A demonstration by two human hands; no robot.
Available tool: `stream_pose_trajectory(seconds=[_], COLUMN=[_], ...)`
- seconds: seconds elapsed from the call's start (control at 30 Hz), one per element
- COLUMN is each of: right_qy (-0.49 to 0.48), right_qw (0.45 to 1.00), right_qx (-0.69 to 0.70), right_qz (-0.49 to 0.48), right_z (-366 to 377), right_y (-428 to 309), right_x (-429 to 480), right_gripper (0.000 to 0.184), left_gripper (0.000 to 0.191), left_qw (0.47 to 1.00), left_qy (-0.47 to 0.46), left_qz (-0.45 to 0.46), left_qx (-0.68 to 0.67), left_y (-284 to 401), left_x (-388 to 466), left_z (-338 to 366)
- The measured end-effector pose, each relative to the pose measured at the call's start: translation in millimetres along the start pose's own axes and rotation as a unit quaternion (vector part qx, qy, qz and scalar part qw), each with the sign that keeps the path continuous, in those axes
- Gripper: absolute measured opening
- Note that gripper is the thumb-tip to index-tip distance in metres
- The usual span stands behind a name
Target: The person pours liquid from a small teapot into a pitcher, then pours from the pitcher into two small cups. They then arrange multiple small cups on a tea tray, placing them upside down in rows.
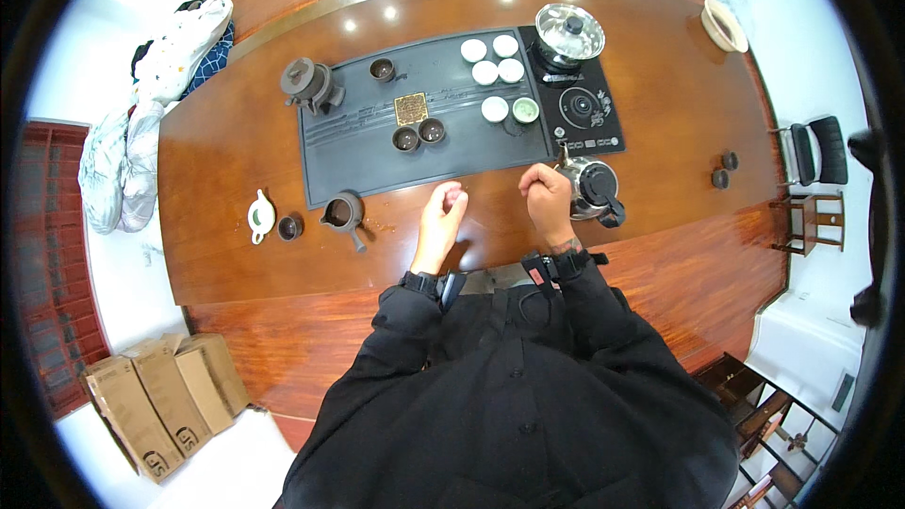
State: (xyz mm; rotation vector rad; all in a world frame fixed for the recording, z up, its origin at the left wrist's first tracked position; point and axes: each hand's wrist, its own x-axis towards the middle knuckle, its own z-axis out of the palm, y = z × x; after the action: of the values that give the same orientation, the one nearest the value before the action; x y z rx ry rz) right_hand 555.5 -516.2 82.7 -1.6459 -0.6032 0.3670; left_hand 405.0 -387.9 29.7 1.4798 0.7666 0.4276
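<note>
My left hand (442, 221) is raised above the table's near edge, fingers loosely curled, holding nothing that I can see. Beside the metal kettle (592, 187) with a black lid is my right hand (549, 199), its fingers curled in; whether they touch the kettle is unclear. Before me lies a dark tea tray (360, 148) with dark cups (431, 130), a small square gold ornament (411, 109), several white cups (485, 73) and one pale green cup (525, 110). A dark side-handled pitcher (342, 212) stands off the tray's near left corner.
A glass-lidded pot (569, 35) sits on the black double cooktop (583, 109). Left are a clay teapot (305, 81), a small dark cup (289, 227) and a white-and-green strainer (261, 217). Two dark cups (725, 170) and a cream bowl (724, 25) stand right. Cardboard boxes (166, 396) rest lower left.
</note>
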Motion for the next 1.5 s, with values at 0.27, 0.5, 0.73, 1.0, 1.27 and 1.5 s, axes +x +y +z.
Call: stream_pose_trajectory(seconds=[0.27, 0.5, 0.73, 1.0, 1.27, 1.5], right_qy=[0.14, 0.252, 0.314, 0.337, 0.319, 0.188], right_qw=[0.99, 0.966, 0.948, 0.933, 0.921, 0.925], right_qx=[0.002, -0.017, -0.023, -0.008, -0.043, -0.242], right_qz=[0.024, 0.061, 0.046, 0.122, 0.22, 0.225], right_z=[-109, -199, -274, -426, -598, -648], right_y=[-27, -63, -50, 33, 172, 238], right_x=[-47, -79, -81, -23, 40, 76], right_gripper=[0.025, 0.029, 0.029, 0.02, 0.034, 0.063], left_gripper=[0.014, 0.017, 0.014, 0.014, 0.02, 0.054], left_qw=[0.999, 0.998, 0.982, 0.939, 0.927, 0.906], left_qy=[-0.022, -0.06, -0.188, -0.339, -0.334, -0.357], left_qz=[0.009, 0.021, 0.005, -0.025, -0.087, -0.044], left_qx=[0.026, 0.03, 0.01, 0.045, 0.149, 0.221], left_y=[-16, 31, 68, 76, 52, 26], left_x=[-37, -30, -23, -37, 0, 49], left_z=[-9, 28, 106, 281, 502, 628])
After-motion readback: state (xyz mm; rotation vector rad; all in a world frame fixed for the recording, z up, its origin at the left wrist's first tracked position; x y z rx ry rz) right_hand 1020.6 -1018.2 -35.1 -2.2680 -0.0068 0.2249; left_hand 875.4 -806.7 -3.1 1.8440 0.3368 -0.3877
